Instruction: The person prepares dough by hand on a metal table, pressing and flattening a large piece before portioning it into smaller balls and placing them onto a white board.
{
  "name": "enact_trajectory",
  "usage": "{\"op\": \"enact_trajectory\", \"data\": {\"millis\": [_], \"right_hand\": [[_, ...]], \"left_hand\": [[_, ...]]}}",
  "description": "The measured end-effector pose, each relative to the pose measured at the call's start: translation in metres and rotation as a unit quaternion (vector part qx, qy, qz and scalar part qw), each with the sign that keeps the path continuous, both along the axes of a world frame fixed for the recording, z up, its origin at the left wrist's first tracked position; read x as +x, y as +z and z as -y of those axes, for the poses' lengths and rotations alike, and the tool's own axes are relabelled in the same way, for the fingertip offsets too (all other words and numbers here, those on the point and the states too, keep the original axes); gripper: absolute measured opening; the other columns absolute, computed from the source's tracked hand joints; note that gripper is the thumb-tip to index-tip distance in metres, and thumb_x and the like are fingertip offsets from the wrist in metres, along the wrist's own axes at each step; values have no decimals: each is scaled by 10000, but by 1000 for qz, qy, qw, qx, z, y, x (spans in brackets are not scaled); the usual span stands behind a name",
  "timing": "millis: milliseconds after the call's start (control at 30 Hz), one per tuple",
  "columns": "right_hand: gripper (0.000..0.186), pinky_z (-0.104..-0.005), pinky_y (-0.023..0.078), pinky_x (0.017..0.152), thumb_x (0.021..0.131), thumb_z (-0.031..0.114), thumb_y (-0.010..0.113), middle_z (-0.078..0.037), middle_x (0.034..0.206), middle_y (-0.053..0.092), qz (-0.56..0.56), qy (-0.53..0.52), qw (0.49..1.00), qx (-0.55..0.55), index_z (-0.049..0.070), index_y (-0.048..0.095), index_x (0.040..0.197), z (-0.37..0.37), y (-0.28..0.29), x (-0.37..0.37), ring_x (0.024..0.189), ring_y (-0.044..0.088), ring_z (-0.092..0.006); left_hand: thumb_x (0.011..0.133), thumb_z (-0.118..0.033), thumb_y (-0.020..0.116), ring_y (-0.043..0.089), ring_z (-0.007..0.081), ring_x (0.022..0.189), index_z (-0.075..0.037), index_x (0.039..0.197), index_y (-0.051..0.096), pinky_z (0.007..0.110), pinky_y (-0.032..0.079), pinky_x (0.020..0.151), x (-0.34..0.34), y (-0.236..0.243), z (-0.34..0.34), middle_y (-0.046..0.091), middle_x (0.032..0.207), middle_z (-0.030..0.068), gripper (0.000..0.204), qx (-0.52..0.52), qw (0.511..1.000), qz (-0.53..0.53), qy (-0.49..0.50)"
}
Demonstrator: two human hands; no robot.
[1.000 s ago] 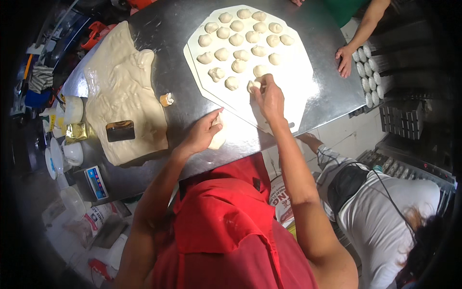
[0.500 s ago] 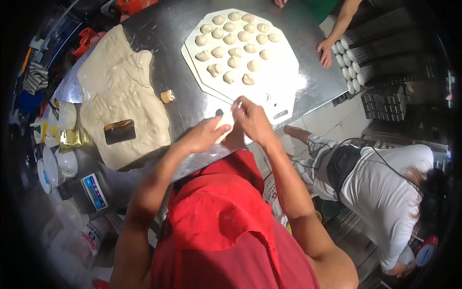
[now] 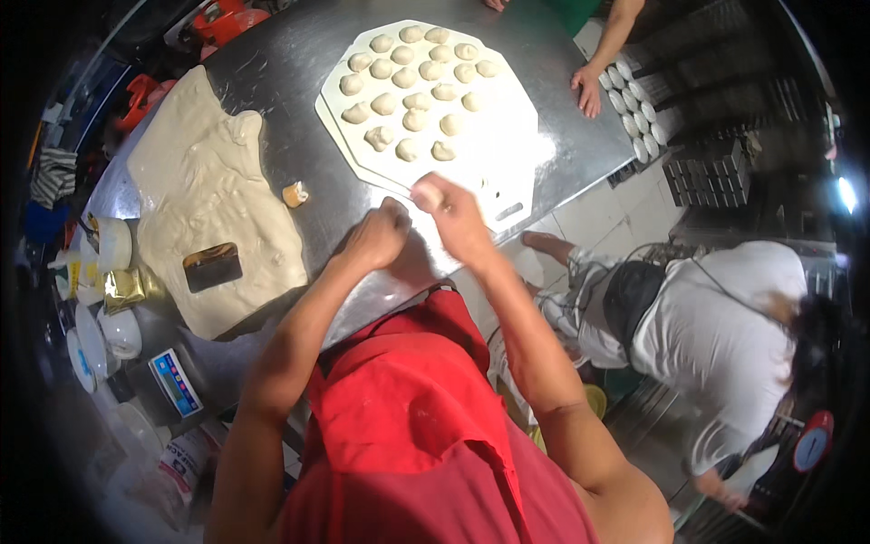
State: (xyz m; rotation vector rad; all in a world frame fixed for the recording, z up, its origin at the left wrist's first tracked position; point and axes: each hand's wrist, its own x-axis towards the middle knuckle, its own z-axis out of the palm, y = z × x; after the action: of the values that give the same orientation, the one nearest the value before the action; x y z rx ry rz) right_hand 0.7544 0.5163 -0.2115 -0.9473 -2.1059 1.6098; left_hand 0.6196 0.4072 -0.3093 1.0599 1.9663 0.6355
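Observation:
My left hand is closed in a fist over the steel table, near its front edge. The dough seen in it just before is now hidden by the fingers. Beside it, slightly higher, my right hand is curled at the near edge of the white board. Its fingertips are blurred, and what they hold I cannot make out. On the board sit several small dough balls in loose rows. A large slab of dough lies to the left, with a dark phone resting on it.
A small pale roll-shaped piece lies between slab and board. At left stand white tubs, a gold packet and a digital scale. Another person's hand rests on the table's far right; a person in white bends over at right.
My hands have drawn apart a little, the left one moving left and closing round the dough. The pale dough strip between them no longer shows. The whole view has shifted slightly.

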Motion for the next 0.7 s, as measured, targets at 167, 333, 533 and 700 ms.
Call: {"op": "enact_trajectory", "data": {"millis": [167, 333, 533, 700], "right_hand": [[356, -447, 573, 894, 918, 130, 775, -225, 1088, 742, 91, -113, 985, 88, -18, 713, 1236, -124, -52, 7, 1026, 717, -358], [411, -465, 573, 875, 891, 180, 835, -157, 1012, 692, 172, -55, 950, 253, 21, 724, 1254, -160, -97, -1, 1154, 637, -366], [446, -396, 560, 919, 982, 270, 776, -178, 1144, 741, 67, 58, 994, -62, -4, 709, 1327, -61, -27, 2, 1015, 704, -299], [241, -369, 553, 786, 948, 109, 752, -126, 962, 704, -52, 55, 984, -159, 30, 692, 1168, -28, 12, 0, 826, 679, -200]], "left_hand": [[1056, -206, 526, 609, 442, 1230, 95, 1562, 405, 481, 466, 1103, -2, -13, 22, 584, 1387, 319, 601, 111, 994, 1, 3], [1033, -118, 634, 656, 293, 1127, 69, 1659, 274, 419, 496, 1037, 9, 18, 2, 646, 1271, 208, 746, 130, 974, 117, 141], [1014, -24, 677, 642, 166, 1161, 30, 1648, 348, 307, 509, 1036, -3, 55, -6, 658, 1291, 108, 717, 96, 968, 189, 132], [1062, -158, 596, 684, 192, 1077, 28, 1350, 624, 379, 540, 960, -9, 77, 15, 726, 1137, 106, 344, 90, 934, 343, 38]]}}
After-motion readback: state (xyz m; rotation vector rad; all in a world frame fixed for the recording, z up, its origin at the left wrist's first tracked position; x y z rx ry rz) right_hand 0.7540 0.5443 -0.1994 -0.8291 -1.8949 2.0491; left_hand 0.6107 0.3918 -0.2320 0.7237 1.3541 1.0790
